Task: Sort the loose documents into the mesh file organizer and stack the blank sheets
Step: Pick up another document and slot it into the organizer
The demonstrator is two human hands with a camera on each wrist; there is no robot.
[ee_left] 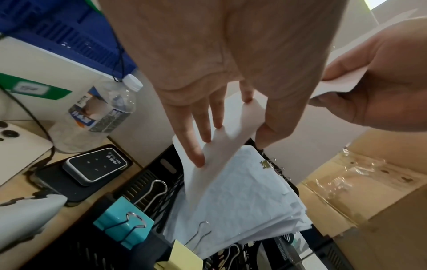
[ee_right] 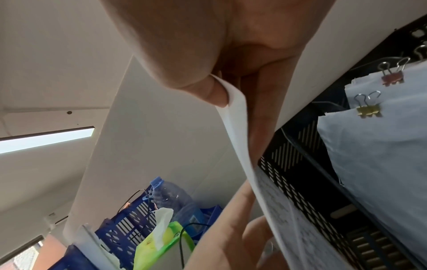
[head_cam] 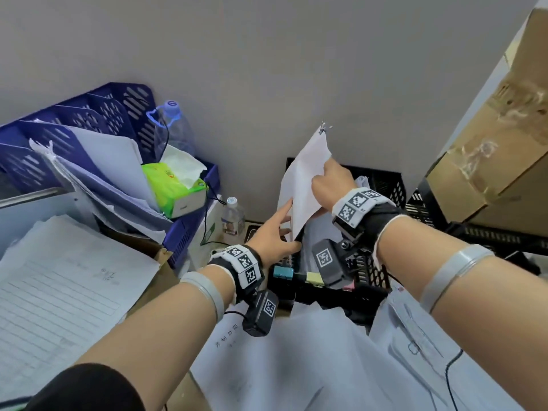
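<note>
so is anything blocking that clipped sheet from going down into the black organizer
Partly. The slot in the black mesh organizer already holds clipped paper bundles; the clipped sheet goes in beside them, steered by the left hand.

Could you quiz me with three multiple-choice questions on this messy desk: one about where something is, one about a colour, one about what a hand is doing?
1. Where does the green tissue pack sit?
A. in the blue plastic file tray
B. in the black mesh file organizer
C. on the brown cardboard box

2. What colour is the large binder clip nearest the left wrist?
A. red
B. turquoise
C. white

3. What is the right hand doing?
A. resting flat on the desk
B. gripping a water bottle
C. pinching the white clipped paper bundle

Answers: 1 A, the pack lies among the papers in the blue tray. 2 B, the left wrist view shows it turquoise. 3 C, thumb and fingers clamp the bundle's edge over the organizer.
</note>
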